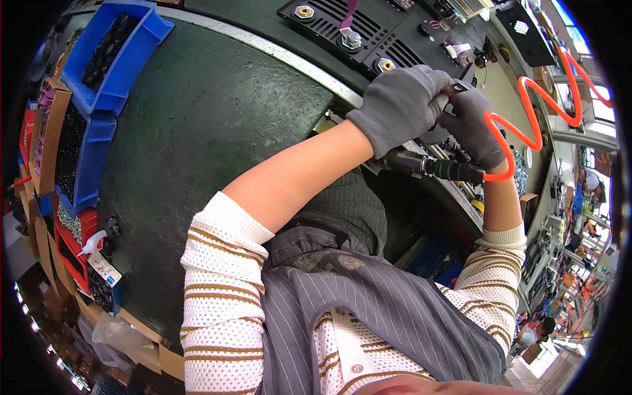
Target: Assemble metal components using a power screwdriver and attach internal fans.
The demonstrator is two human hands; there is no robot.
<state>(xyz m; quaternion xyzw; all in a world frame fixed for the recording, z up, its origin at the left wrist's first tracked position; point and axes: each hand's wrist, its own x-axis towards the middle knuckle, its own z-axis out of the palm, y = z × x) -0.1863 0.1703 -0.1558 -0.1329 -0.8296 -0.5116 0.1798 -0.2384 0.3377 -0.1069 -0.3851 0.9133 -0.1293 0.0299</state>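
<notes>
Both my hands wear grey knit gloves and meet above the near edge of the workbench. My left hand (405, 102) has its fingers pinched at a small dark metal piece with a hole (459, 87). The fingers of my right hand (473, 122) are curled around the other side of the same piece. Just beyond the left hand lies a black slotted panel (329, 27) with brass-coloured and silver nut-like fittings. A pink strip (347, 25) rises from one fitting. Below the hands lies an air tool (451, 169), partly hidden by the left wrist, with an orange coiled hose (505, 155).
Blue bins (117, 56) of black parts stand at the left, beside a cardboard box (51, 135) of pinkish pieces. A red bin (71, 230) and a white bottle (93, 243) are nearer. The orange hose loops up at the right. Loose parts (457, 49) lie beyond the panel.
</notes>
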